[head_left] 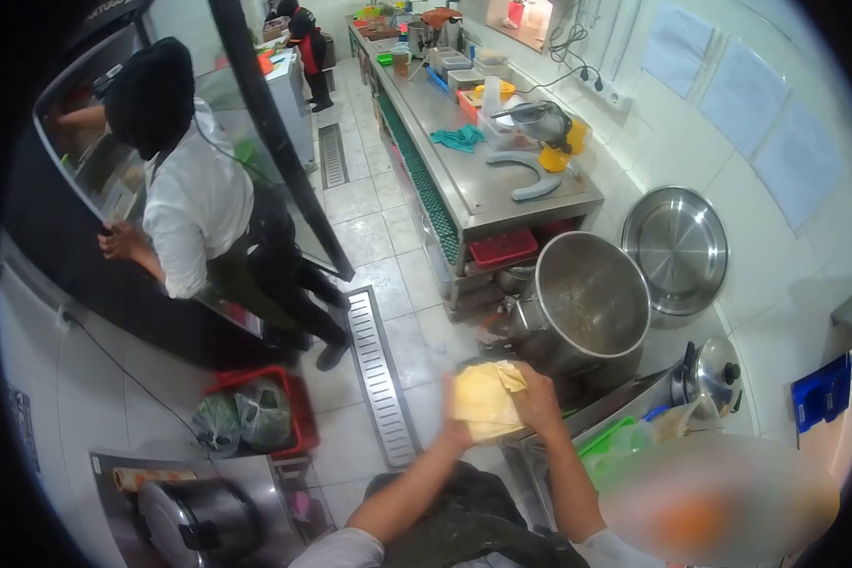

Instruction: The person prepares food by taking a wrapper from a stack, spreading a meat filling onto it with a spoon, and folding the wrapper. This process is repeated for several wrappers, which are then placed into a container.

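Note:
A thick, pale-yellow stack of thin square sheets (486, 399) is held out in front of my body, over the floor. My left hand (457, 421) grips its left side, and my right hand (537, 405) is closed on the right side. One sheet's corner is folded up at the upper right of the stack. I cannot tell what the sheets are made of. Just beyond my right hand stands a large steel stockpot (592, 295) with some stained residue inside.
A co-worker (194, 189) stands at the left, reaching into an open glass-door fridge (284, 142). A steel counter (483, 189) runs along the right. A floor drain (381, 379) crosses the aisle. A red crate (298, 412) with bagged greens sits left; a pot lid (715, 374) lies right.

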A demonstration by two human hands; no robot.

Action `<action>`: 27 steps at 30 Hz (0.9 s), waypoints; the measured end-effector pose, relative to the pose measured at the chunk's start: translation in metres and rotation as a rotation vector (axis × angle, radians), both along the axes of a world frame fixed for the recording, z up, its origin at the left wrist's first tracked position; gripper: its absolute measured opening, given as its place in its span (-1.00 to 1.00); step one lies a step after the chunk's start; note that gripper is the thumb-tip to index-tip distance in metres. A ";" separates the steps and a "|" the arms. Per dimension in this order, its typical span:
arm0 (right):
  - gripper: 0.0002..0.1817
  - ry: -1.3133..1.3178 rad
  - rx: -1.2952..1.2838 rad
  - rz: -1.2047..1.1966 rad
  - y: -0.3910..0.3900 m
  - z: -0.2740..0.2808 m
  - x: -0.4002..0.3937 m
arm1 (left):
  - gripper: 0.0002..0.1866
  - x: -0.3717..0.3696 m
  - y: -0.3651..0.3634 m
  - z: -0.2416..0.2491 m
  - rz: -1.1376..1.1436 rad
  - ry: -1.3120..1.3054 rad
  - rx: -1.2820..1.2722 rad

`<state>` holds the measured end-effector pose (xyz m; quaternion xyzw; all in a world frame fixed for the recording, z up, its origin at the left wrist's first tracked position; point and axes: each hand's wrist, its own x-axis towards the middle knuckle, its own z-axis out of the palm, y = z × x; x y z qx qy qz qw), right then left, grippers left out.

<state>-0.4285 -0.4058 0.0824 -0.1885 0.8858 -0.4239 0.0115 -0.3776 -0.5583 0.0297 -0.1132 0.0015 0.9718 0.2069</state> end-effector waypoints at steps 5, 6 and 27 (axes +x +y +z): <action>-0.63 -0.440 -0.365 -0.259 0.000 -0.011 -0.041 | -0.21 -0.047 -0.010 0.004 0.015 -0.012 -0.214; -0.63 -0.437 -0.374 -0.273 -0.001 -0.020 -0.049 | -0.27 -0.056 -0.014 0.001 -0.040 -0.011 -0.290; -0.28 -0.834 -0.266 0.551 0.032 0.070 -0.103 | -0.43 -0.106 -0.081 0.070 -0.569 0.604 -0.974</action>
